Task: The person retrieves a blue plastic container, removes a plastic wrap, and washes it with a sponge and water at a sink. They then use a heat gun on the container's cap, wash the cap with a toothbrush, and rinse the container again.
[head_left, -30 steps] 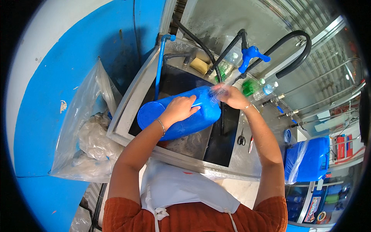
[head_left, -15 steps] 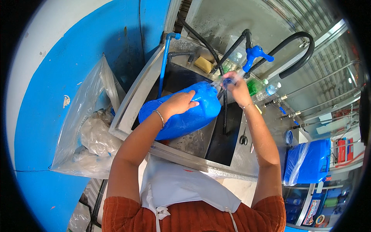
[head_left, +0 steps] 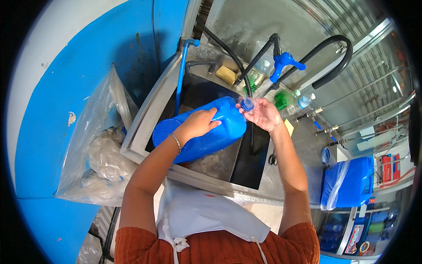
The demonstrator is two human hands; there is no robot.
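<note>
A large blue plastic jug (head_left: pixel 215 141) lies on its side in the metal sink (head_left: pixel 140 121), its round base to the left. My left hand (head_left: pixel 198 124) is closed around its upper side near the handle. Just beyond the jug's mouth end, my right hand (head_left: pixel 266 115) holds a small blue screw cap (head_left: pixel 247 104) in its fingers, the cap's hollow side showing. Both the jug and the hand look wet. Above them rises a tap with a blue lever (head_left: pixel 286 66); whether water runs from it, I cannot tell.
A yellow sponge (head_left: pixel 226 75), a green bottle (head_left: pixel 284 100) and a clear bottle (head_left: pixel 300 104) stand along the back. Scissors (head_left: pixel 272 158) lie right of the sink. A plastic-wrapped blue jug (head_left: pixel 351 181) is farther right. Clear plastic bags (head_left: pixel 107 154) hang left. A black hose (head_left: pixel 343 40) arches overhead.
My right hand has come down and left from the tap's spout toward the jug's mouth, turning the cap. My left hand keeps its grip on the jug.
</note>
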